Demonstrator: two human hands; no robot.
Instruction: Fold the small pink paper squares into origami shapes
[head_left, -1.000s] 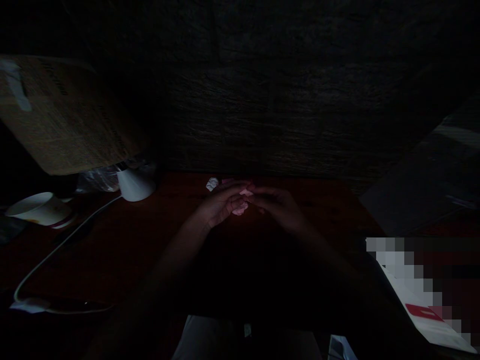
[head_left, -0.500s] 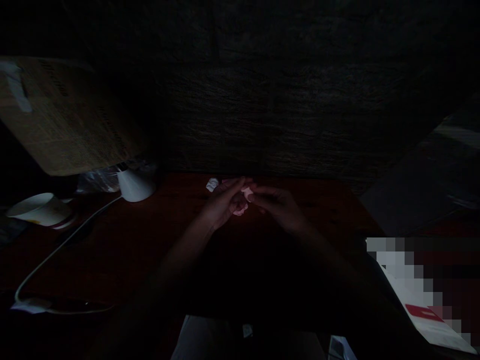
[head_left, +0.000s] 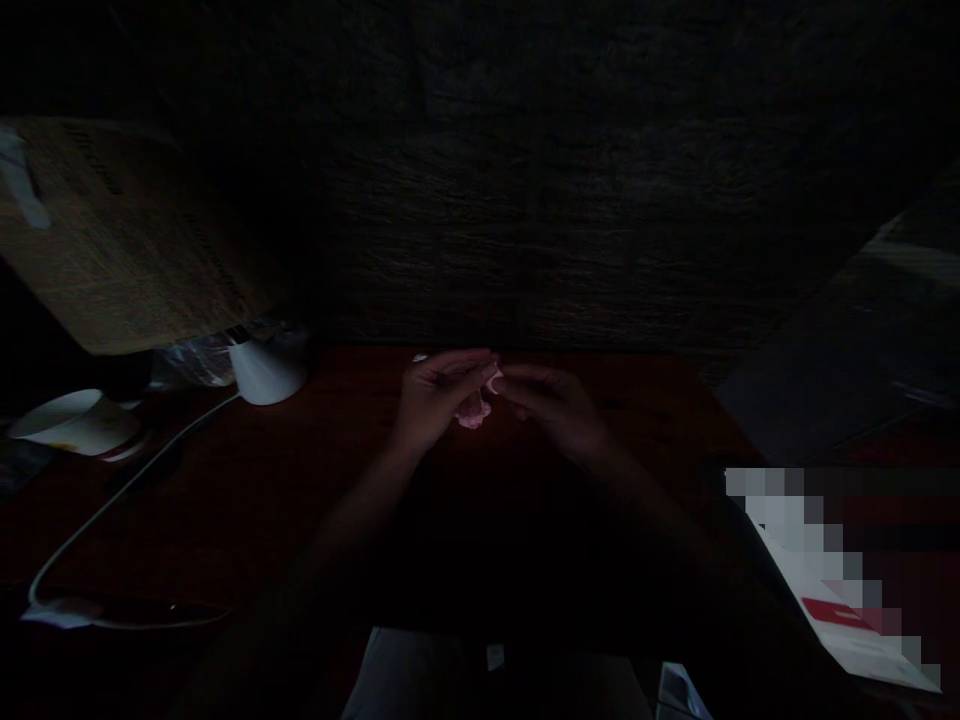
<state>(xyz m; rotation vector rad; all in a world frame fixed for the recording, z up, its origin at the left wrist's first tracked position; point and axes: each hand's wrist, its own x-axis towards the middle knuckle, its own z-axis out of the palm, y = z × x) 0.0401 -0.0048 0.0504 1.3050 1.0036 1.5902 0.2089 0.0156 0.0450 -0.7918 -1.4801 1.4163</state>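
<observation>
In the dim light my left hand (head_left: 439,395) and my right hand (head_left: 551,400) meet over the far part of the wooden table (head_left: 652,390). Fingertips of both pinch a small pale pink piece (head_left: 494,380), whose kind I cannot make out. Under my left fingers lies a crumpled pink lump (head_left: 472,414), possibly paper. Behind the left hand a bit of a white crumpled piece (head_left: 420,358) shows; the hand covers the rest.
To the left stand a white conical lamp base (head_left: 266,375) with a white cable (head_left: 142,475), a paper cup (head_left: 79,420) and a clear plastic bag (head_left: 191,362). A cardboard box-like shade (head_left: 142,240) hangs above. A white and red item (head_left: 840,615) lies at right.
My left hand has turned over, its back now more toward me, and covers more of the white crumpled piece. The pink piece stays between both hands' fingertips.
</observation>
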